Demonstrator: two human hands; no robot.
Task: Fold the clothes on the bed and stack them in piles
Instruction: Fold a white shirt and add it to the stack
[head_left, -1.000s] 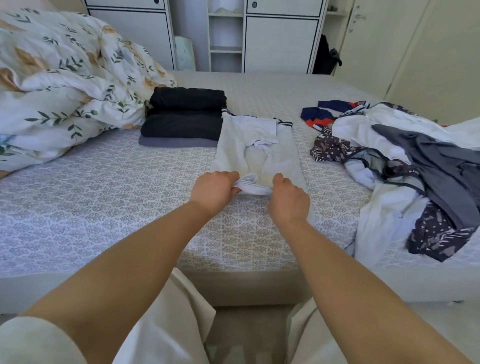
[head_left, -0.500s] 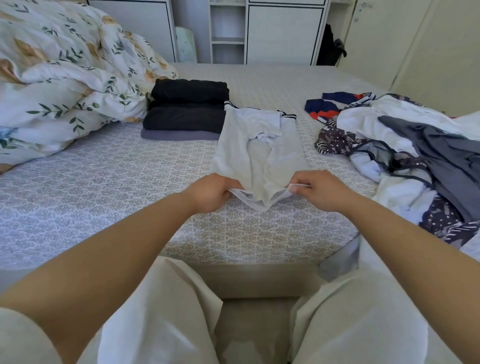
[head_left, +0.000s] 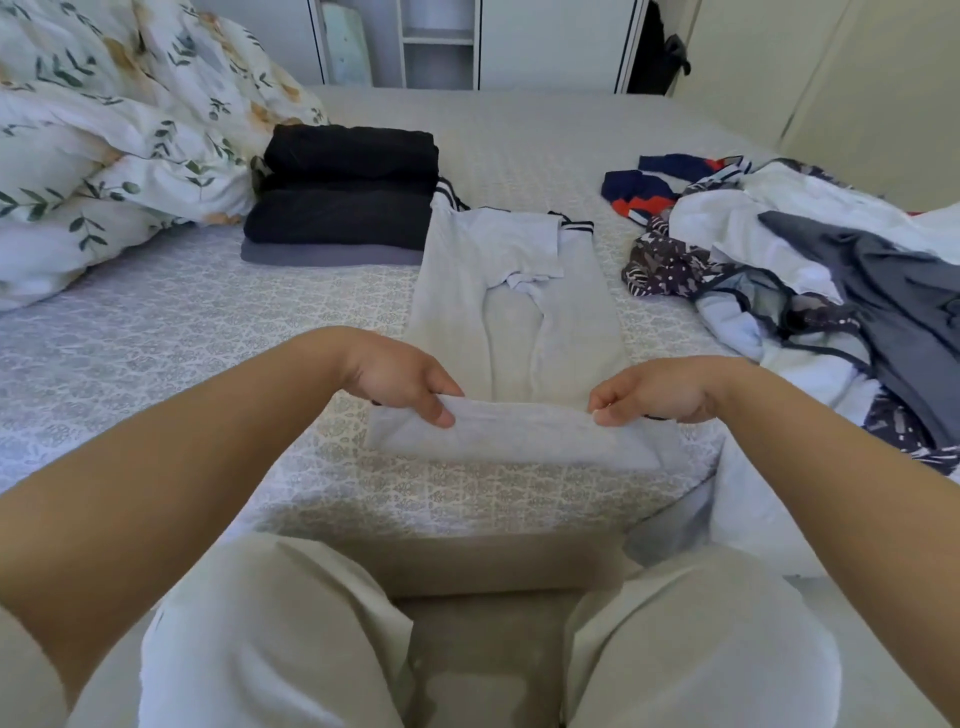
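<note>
Both hands (head_left: 524, 392) pinch the white shirt's (head_left: 519, 312) near hem.

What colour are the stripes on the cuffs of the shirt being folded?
Dark navy or black stripes on white cuffs, in the head view.

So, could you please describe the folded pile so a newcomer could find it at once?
Start at the floral duvet bunched on the bed's left. Right beside it sits the folded stack: two black garments atop a grey one. Unlike the loose heap on the right, it is neatly squared.
</note>
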